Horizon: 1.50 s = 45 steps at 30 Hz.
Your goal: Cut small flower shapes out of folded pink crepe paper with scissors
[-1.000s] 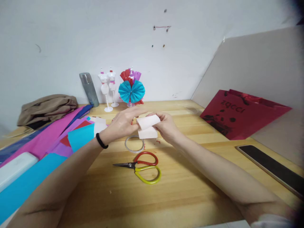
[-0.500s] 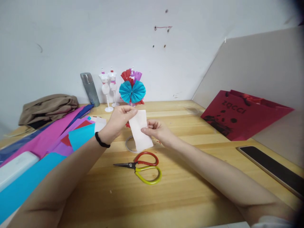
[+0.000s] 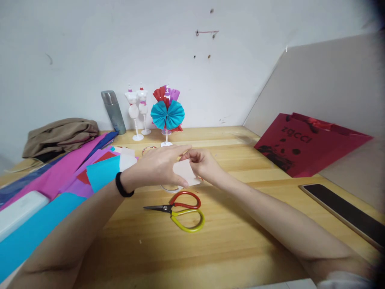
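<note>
Your left hand (image 3: 156, 166) and right hand (image 3: 201, 163) hold the pale paper (image 3: 185, 171) above the tabletop (image 3: 168, 257); its visible part slants away from you, long axis unclear.

Dark lettering "zqcci", its 2nd letter possibly a "g", printed above a panda-like figure on the red paper bag (image 3: 309, 146), tilted, right of the tabletop (image 3: 240, 224)
</note>
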Tool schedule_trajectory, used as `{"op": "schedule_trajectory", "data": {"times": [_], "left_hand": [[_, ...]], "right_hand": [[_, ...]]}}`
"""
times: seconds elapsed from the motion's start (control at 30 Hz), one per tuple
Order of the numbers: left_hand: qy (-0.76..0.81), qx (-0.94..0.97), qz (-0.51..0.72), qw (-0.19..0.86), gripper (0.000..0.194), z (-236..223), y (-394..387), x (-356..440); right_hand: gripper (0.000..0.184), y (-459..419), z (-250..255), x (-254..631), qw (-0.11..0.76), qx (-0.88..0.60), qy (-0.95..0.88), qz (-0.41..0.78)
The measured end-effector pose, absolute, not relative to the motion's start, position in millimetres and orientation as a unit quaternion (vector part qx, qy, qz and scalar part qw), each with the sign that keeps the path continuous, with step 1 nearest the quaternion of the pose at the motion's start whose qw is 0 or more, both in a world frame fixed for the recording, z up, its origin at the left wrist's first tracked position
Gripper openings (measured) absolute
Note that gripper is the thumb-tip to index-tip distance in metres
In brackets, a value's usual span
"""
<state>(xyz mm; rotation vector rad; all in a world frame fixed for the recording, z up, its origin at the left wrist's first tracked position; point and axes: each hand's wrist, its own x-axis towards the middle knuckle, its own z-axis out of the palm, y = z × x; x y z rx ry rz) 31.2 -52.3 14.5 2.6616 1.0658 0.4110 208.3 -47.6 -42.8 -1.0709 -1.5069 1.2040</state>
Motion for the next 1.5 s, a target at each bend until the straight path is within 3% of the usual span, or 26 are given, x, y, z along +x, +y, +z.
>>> {"op": "schedule_trajectory", "data": {"times": [0.2, 0.37, 0.63, 0.83, 1.0, 1.17, 1.5], "left_hand": [[0.357, 0.920, 0.156, -0.049, 0.055, -4, -62, 47], [0.403, 0.885, 0.232, 0.002, 0.041, -2, -57, 45], [0.440, 0.857, 0.241, 0.120, 0.014, 12, -54, 36], [0.410, 0.848, 0.267, 0.204, 0.024, 12, -43, 31], [0.371, 0.830, 0.295, 0.292, 0.023, 17, -32, 19], [0.392, 0.788, 0.337, 0.334, 0.023, 24, -27, 10], [0.434, 0.706, 0.413, 0.378, 0.021, 32, -20, -5]], "right_hand": [[0.014, -43, -42, 210, 0.503, -0.396, -0.594, 0.488], [0.026, -41, -45, 212, 0.482, -0.421, -0.617, 0.458], [0.017, -42, -49, 217, 0.429, -0.455, -0.721, 0.298], [0.016, -45, -45, 218, 0.403, -0.423, -0.751, 0.308], [0.020, -48, -38, 218, 0.387, -0.405, -0.718, 0.414], [0.022, -45, -35, 219, 0.415, -0.409, -0.662, 0.471], [0.027, -34, -28, 228, 0.518, -0.412, -0.588, 0.465]]}}
